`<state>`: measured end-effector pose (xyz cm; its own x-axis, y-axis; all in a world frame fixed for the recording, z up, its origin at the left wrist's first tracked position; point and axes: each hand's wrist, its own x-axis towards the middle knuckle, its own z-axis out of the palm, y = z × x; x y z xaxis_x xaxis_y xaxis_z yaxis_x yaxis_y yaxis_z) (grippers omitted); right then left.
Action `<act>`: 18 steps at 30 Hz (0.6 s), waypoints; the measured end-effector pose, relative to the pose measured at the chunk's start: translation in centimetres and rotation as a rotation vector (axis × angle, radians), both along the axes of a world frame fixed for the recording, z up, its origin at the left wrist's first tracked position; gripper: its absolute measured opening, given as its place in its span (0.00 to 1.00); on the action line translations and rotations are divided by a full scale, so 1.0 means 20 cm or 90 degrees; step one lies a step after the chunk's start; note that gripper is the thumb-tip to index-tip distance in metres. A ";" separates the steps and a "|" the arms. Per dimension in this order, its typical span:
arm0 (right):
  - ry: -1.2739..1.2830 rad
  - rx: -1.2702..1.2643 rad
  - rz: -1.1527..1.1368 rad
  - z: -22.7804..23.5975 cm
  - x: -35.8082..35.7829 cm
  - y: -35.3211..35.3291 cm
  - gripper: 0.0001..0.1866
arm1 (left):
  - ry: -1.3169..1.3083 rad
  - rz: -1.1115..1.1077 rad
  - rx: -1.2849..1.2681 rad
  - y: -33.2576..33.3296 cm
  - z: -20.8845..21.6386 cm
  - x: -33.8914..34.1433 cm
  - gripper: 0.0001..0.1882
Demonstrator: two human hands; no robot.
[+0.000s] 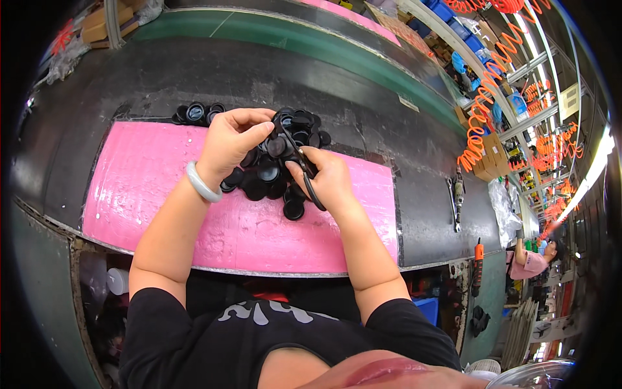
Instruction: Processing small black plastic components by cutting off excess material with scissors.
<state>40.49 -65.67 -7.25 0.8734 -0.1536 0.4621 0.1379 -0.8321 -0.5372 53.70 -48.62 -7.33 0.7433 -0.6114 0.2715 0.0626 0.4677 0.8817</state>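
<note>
Tool [312, 191] sat clasped in right hand [329, 178], beside black part [278, 120] seemingly pinched by left hand [233, 137]; steadying it likely helped.

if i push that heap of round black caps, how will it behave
The heap of round black caps would likely spread, since they lie loosely overlapped. Each looks small and plastic, so probably light. Their flat round shape suggests sliding across the pink sheet, maybe rolling if tipped on edge.
</note>
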 end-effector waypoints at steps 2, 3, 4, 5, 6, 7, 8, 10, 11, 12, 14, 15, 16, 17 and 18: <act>0.013 0.008 0.001 0.01 0.00 -0.01 0.14 | -0.014 0.003 -0.009 0.00 0.00 0.00 0.10; 0.015 0.001 0.001 0.01 0.00 -0.01 0.14 | -0.022 0.004 -0.013 0.00 0.00 0.00 0.10; 0.016 -0.006 0.001 0.01 0.00 -0.01 0.14 | 0.009 -0.012 -0.026 0.00 0.00 0.00 0.10; 0.011 0.014 0.004 0.00 0.00 -0.01 0.14 | 0.040 -0.028 -0.038 0.00 0.01 0.00 0.11; 0.007 0.034 0.007 0.00 0.00 -0.01 0.13 | 0.071 -0.044 -0.051 0.00 0.02 0.00 0.11; 0.003 0.053 0.009 -0.01 0.00 -0.01 0.13 | 0.089 -0.057 -0.065 0.00 0.01 0.01 0.13; 0.024 0.131 0.018 -0.03 0.00 -0.02 0.13 | 0.108 -0.071 -0.078 0.01 0.00 0.03 0.14; 0.067 0.287 0.040 -0.04 0.00 -0.01 0.13 | 0.137 -0.079 -0.091 0.01 0.00 0.04 0.15; 0.112 0.336 0.070 -0.02 -0.01 0.00 0.13 | 0.146 -0.074 -0.090 0.01 0.01 0.04 0.15; 0.158 0.385 0.100 0.02 -0.03 0.02 0.13 | 0.156 -0.069 -0.089 0.01 0.01 0.04 0.15; 0.264 0.448 0.148 0.10 -0.06 0.04 0.13 | 0.176 -0.092 -0.115 0.01 0.01 0.02 0.15; 0.266 0.441 0.156 0.10 -0.05 0.05 0.13 | 0.186 -0.103 -0.128 0.00 0.01 0.02 0.15; 0.269 0.433 0.163 0.09 -0.05 0.06 0.13 | 0.188 -0.111 -0.132 0.00 0.00 0.01 0.15; 0.271 0.426 0.170 0.09 -0.05 0.06 0.14 | 0.191 -0.118 -0.136 -0.01 0.00 0.01 0.15; 0.270 0.434 0.183 0.09 -0.05 0.06 0.14 | 0.193 -0.126 -0.141 -0.01 0.00 0.01 0.15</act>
